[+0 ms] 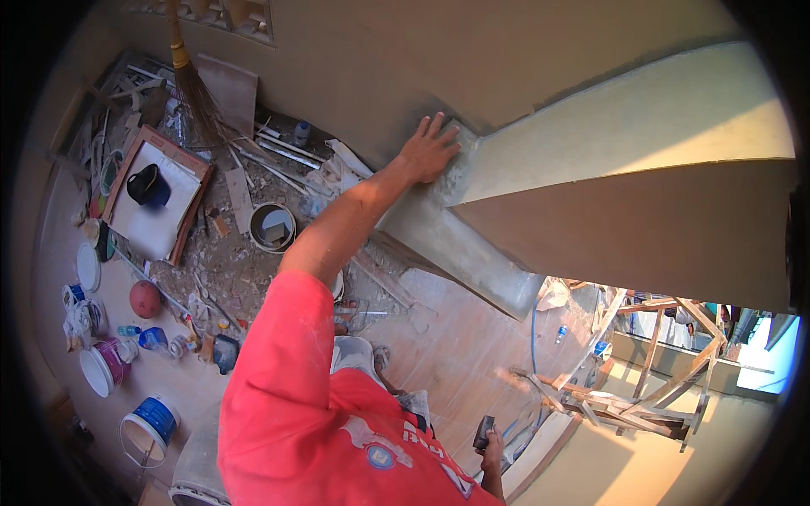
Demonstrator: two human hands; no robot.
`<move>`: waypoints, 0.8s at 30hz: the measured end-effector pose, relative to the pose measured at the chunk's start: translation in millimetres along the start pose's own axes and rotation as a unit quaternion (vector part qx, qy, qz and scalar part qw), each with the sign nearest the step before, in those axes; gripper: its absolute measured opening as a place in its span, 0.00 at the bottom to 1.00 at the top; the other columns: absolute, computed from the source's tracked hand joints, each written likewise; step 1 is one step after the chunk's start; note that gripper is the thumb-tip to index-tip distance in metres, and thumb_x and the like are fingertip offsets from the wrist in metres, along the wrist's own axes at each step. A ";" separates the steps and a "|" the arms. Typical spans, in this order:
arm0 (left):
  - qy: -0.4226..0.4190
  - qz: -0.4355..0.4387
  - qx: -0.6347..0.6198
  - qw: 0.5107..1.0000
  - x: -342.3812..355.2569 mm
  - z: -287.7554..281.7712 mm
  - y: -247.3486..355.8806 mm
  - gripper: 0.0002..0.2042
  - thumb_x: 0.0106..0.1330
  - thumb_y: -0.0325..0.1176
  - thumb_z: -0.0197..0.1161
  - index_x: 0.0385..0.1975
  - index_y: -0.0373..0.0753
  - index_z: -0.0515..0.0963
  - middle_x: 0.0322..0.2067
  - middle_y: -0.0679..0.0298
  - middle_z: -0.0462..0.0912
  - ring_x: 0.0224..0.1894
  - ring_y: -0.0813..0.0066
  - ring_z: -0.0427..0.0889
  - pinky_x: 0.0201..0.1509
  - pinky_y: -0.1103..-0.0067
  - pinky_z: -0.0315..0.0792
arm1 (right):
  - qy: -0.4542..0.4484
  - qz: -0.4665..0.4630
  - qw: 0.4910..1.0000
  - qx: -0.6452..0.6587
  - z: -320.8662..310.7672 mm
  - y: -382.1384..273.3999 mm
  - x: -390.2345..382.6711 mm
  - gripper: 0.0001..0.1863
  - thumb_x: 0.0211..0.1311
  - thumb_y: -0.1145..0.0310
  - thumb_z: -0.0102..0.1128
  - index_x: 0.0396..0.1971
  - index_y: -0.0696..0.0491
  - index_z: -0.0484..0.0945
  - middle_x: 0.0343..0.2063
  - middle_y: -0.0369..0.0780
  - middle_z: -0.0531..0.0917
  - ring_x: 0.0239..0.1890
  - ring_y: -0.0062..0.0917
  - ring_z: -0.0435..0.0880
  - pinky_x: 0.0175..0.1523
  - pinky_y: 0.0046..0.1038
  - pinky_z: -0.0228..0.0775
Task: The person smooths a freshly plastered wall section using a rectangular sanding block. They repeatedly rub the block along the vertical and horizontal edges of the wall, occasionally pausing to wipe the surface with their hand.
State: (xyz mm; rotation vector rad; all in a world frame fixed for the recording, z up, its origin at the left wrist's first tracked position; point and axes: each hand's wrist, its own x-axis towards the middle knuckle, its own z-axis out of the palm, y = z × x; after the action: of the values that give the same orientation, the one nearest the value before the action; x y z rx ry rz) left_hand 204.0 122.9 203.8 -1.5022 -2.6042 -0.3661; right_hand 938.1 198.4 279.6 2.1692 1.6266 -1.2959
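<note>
My left hand (429, 152) lies spread against the corner where the tan wall (354, 80) meets a grey plastered ledge (472, 244). Its fingers are stretched out, and nothing is in them. Around that corner the plaster looks patchy and darker. Low on the right, beyond my red shirt, my right hand (492, 455) is closed round a small dark block-like object (483, 432), whose exact kind I cannot make out. A cream beam (624, 126) with a brown shaded underside runs rightward from the ledge.
Rubble, a broom (196, 88), a framed board (139, 215) bearing a dark cap (148, 185), and a round bucket (272, 226) lie to the left. Nearer are a blue-and-white bucket (152, 426) and a red ball (146, 298). A wooden frame (650, 396) stands right.
</note>
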 end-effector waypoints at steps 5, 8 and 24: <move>-0.080 0.049 0.009 0.996 31.1 -2.2 4.1 0.24 0.63 0.33 0.56 0.62 0.46 0.71 0.70 0.64 0.61 0.75 0.46 0.46 0.76 0.51 0.43 | 0.001 -0.013 0.999 0.043 7.6 -2.1 -19.8 0.34 0.63 0.57 0.55 0.69 0.48 0.63 0.47 0.40 0.79 0.34 0.25 0.81 0.27 0.26 0.75; -0.159 0.057 0.051 0.984 39.0 -0.9 9.3 0.24 0.68 0.33 0.50 0.66 0.45 0.67 0.71 0.66 0.59 0.76 0.50 0.44 0.77 0.52 0.39 | -0.001 -0.034 0.997 0.064 14.7 -6.0 -23.8 0.35 0.63 0.57 0.57 0.69 0.51 0.62 0.51 0.42 0.78 0.36 0.25 0.81 0.27 0.25 0.74; -0.112 0.033 0.079 0.990 14.1 6.2 14.7 0.25 0.70 0.34 0.45 0.67 0.42 0.66 0.72 0.66 0.59 0.75 0.43 0.46 0.75 0.48 0.39 | -0.009 -0.018 0.998 0.053 24.6 17.3 -13.6 0.35 0.61 0.56 0.55 0.69 0.47 0.63 0.45 0.41 0.80 0.34 0.26 0.82 0.27 0.28 0.75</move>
State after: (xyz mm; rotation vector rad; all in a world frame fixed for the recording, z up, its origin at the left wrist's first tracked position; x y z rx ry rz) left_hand 209.7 143.3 203.2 -1.6545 -2.6641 0.0161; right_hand 938.5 167.8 267.3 2.1896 1.6331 -1.4377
